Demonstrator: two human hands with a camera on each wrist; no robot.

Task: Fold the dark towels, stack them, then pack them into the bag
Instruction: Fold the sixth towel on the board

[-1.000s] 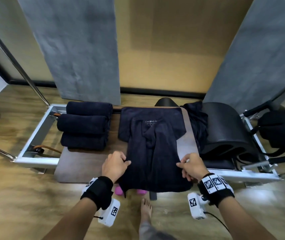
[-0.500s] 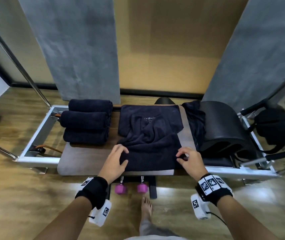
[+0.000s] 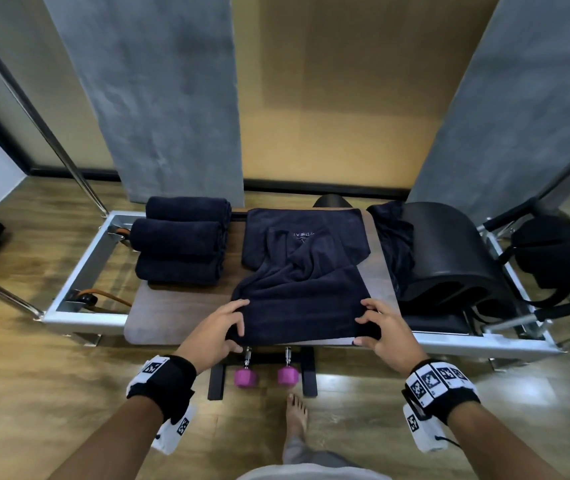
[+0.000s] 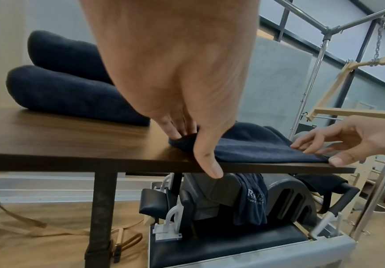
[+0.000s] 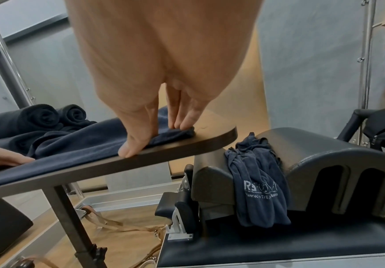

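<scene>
A dark towel (image 3: 297,299) lies rumpled on the wooden board (image 3: 172,313), its near edge along the board's front edge. My left hand (image 3: 240,325) pinches its near left corner, fingers on top and thumb over the board's edge (image 4: 193,150). My right hand (image 3: 363,325) pinches the near right corner the same way (image 5: 154,139). Three rolled dark towels (image 3: 183,244) are stacked at the board's left end. Another dark towel (image 3: 394,244) with white lettering hangs over the black arc barrel (image 3: 450,258). A black bag (image 3: 564,258) sits at the far right.
The board stands on a metal-framed exercise bed (image 3: 79,271). Two pink dumbbells (image 3: 245,377) lie on the floor under the front edge, next to my bare foot (image 3: 295,414). Steel poles rise at the left, grey panels stand behind.
The towel's lower part, which hung over the front edge, has been brought up onto the board. Both hands went forward with it and now sit at the near corners.
</scene>
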